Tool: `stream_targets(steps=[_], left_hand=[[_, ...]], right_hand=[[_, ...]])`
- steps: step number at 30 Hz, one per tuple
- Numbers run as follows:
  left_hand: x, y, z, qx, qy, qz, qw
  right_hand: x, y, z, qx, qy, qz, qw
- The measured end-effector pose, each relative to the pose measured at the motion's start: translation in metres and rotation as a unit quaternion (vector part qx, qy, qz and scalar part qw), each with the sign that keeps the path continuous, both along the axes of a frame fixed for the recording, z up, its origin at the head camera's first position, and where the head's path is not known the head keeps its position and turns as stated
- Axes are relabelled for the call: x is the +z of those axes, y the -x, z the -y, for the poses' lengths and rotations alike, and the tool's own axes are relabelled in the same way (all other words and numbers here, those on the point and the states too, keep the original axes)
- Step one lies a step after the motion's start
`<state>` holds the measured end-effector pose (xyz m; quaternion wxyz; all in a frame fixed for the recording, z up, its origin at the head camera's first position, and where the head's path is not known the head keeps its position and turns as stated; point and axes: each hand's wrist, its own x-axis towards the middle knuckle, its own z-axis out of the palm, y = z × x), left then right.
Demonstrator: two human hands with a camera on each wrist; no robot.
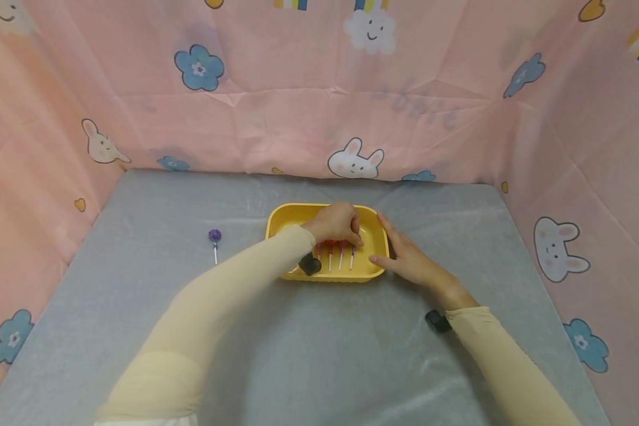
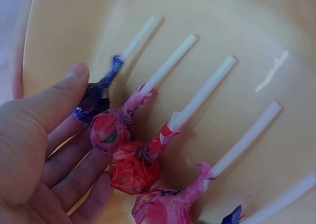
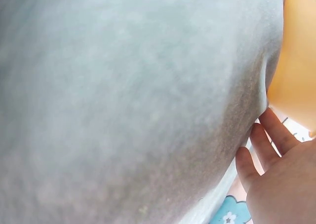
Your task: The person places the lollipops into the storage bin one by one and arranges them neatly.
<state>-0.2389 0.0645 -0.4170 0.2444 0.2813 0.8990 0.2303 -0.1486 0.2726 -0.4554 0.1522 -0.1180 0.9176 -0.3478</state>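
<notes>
Inside the yellow tray [image 1: 373, 239], my left hand [image 1: 335, 222] pinches the wrapped head of a dark blue lollipop [image 2: 94, 103] between thumb and fingers. Its white stick lies over the tray floor. Beside it in a row are a pink lollipop [image 2: 111, 130], a red lollipop [image 2: 133, 169] and another pink lollipop [image 2: 160, 206]; one more stick shows at the corner of the left wrist view. My right hand [image 1: 412, 260] rests at the tray's right end, fingers fairly straight along the outer wall, thumb at the rim. Only the fingers and back of that hand show in the right wrist view.
A purple lollipop [image 1: 215, 236] lies on the grey cloth [image 1: 319, 355] left of the tray. Pink printed curtains [image 1: 277, 118] hang behind the table and along both sides. Dark wrist cameras [image 1: 310, 264] sit at the cuffs.
</notes>
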Motion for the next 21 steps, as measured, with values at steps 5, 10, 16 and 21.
stream_targets(steps=[5,10,16,21], left_hand=[[-0.001,0.0002,0.001,-0.007,-0.006,-0.001,1.0],[-0.0024,0.0005,0.0041,-0.023,-0.023,0.001,0.9995],[-0.0049,0.0034,0.0075,-0.047,-0.04,-0.003,0.9981],[-0.0063,0.0054,0.0085,-0.049,-0.033,0.001,0.9983]], right_hand=[[0.0009,-0.0007,0.0,-0.004,-0.002,0.002,1.0],[0.0015,-0.001,0.0007,-0.006,-0.001,0.009,1.0],[0.0014,-0.0011,0.0012,-0.007,0.001,0.011,1.0],[0.0015,-0.0008,0.0014,-0.008,0.001,0.016,1.0]])
